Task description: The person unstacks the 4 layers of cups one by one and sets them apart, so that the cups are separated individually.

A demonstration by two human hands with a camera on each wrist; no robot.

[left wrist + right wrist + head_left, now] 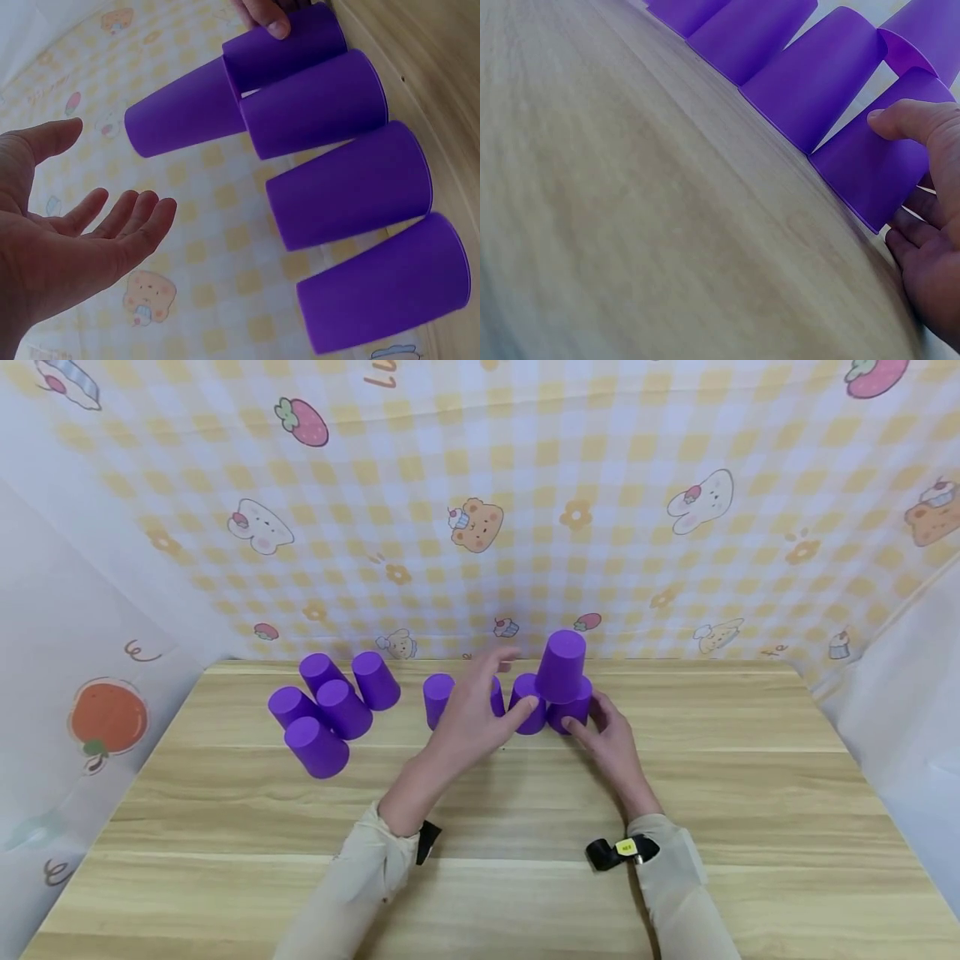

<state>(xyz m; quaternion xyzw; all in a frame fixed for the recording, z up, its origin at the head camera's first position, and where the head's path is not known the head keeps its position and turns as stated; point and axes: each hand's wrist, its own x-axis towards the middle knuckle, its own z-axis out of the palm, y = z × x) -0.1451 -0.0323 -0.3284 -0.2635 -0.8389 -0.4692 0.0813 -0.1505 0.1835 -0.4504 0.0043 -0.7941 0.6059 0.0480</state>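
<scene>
Several purple cups stand upside down in a row on the table, the leftmost cup (437, 700) partly beside my left forearm. One upper cup (561, 667), also upside down, rests across the tops of the two cups at the row's right end. My right hand (613, 747) grips the rightmost cup (877, 154), thumb on its near side and fingers round its outer side. My left hand (472, 706) hovers in front of the row, fingers spread and slightly bent. In the left wrist view the left hand (75, 247) holds nothing and is apart from the upper cup (184, 109).
At the left of the wooden table (510, 893) stands a cluster of several more upside-down purple cups (318, 747). Behind the table hangs a yellow checked cloth (525, 568) with cartoon prints. A white printed cloth (45, 693) closes off the left side.
</scene>
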